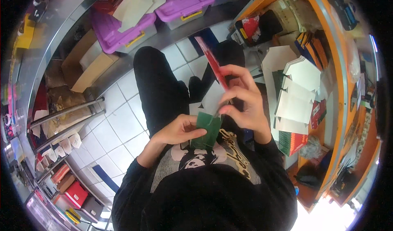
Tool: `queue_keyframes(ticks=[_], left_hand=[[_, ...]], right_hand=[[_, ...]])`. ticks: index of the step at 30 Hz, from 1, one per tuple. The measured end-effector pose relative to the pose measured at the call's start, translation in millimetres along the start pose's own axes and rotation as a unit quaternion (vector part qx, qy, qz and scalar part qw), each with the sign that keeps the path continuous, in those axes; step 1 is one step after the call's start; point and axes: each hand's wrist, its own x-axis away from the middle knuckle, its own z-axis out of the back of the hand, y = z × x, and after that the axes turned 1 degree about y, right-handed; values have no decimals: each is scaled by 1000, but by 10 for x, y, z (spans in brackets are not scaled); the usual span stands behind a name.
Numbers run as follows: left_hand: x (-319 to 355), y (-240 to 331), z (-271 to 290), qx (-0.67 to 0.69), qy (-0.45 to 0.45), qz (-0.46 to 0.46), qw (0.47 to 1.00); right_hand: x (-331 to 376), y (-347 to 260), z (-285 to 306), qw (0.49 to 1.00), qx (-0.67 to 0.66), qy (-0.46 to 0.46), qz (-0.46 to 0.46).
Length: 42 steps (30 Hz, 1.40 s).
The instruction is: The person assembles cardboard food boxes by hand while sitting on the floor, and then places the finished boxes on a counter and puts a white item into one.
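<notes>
My left hand (180, 130) is closed on a small green card (208, 129), its thumb lying flat across the front, held low over my lap. Just beyond the card, my right hand (246, 102) is closed around a long red card piece (211, 61) that stands tilted up and away, seen nearly edge-on. The right thumb and a fingertip pinch close to the green card's upper right corner; whether something small sits between them I cannot make out. A white card panel (213, 98) shows between the hands. Whether it joins the green or red piece is unclear.
At right lies a stack of white cut cards (299, 104) with green and red ones beneath. An orange-framed shelf (323, 10) rises there. Purple-lidded bins (118, 32) stand ahead. To the left are a cardboard box (96, 69), metal bars (69, 120) and a red box (77, 194).
</notes>
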Motion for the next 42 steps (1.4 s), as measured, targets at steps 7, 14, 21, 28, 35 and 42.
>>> queue_keyframes(ticks=[7,14,21,28,35,42], left_hand=[[22,-14,11,-264,15,-52,963],[111,-268,62,-299,15,-99,949],[102,-33,-124,-44,57,60,996],[89,48,-298,-300,119,-102,941],[-2,300,-159,-60,332,-187,923],[-142,429,-293,-109,340,-243,902]], right_hand=[[53,-133,-248,951,242,-186,57],[103,-212,-216,924,235,-303,0],[48,-131,-182,957,249,-145,21],[39,-232,-64,909,254,-330,4],[1,-17,-198,985,145,-64,65],[65,365,-616,920,282,124,242]])
